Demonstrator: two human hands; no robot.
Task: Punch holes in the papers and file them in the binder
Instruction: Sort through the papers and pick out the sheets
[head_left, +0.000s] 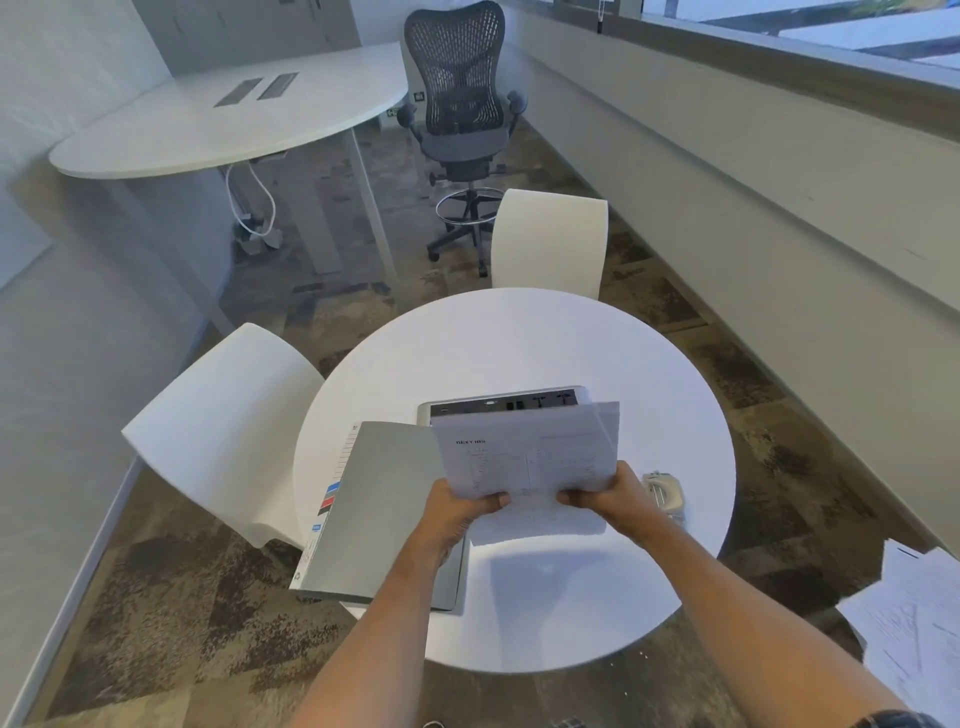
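Above the round table (519, 332) we hold the papers (524, 452) raised, left hand (457, 512) and right hand (618, 501) both pinched on the near edge. Left of our grip lies the closed binder (384, 509); right, the punch (665, 493); behind, a socket box (498, 405), partly hidden.

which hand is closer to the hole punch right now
Right. The right hand, gripping the papers, sits just beside the hole punch on the round table. The left hand holds the papers' other edge, over the closed binder, farther away.
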